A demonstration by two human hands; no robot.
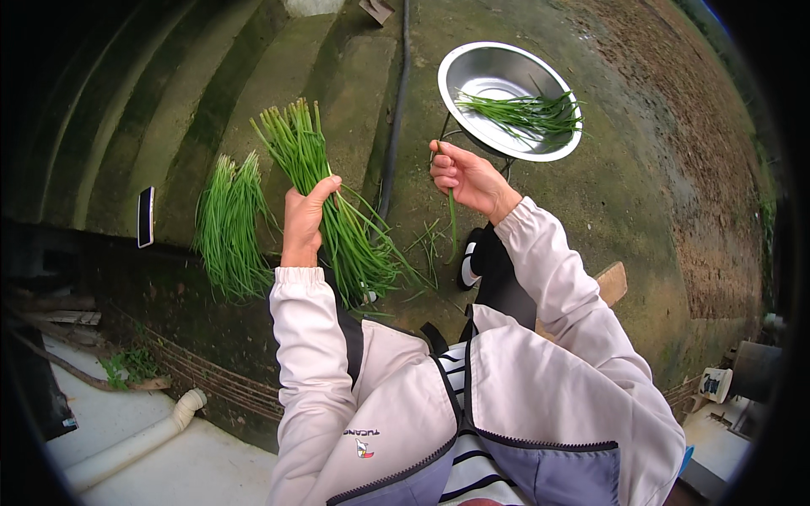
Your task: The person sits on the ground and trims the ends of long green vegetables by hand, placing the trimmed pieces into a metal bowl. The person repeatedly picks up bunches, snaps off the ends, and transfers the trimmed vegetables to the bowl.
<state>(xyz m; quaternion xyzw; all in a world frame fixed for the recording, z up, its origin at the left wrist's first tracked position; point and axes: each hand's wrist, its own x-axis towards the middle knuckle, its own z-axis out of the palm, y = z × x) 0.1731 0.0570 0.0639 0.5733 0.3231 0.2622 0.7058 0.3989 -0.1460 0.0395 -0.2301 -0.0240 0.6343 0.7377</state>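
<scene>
My left hand (305, 218) grips a thick bunch of garlic chives (297, 148), its pale cut ends pointing away from me and its green tips hanging towards my lap. Between the fingertips of my right hand (468, 177) is a single green chive blade (452, 218), dangling below the fist. Just beyond that hand stands a stainless steel basin (487, 66) on a thin metal stand. A loose layer of chives (522, 114) lies inside it, some tips over the rim. To the left, another pile of chives (231, 228) rests on a concrete step edge.
Mossy concrete steps (266, 120) rise on the left, with a smartphone (146, 217) on one. A black hose (393, 126) runs along their foot. Chive scraps (429, 246) litter the ground by my shoe (469, 259). A wooden board (612, 283) sticks out beside my right sleeve.
</scene>
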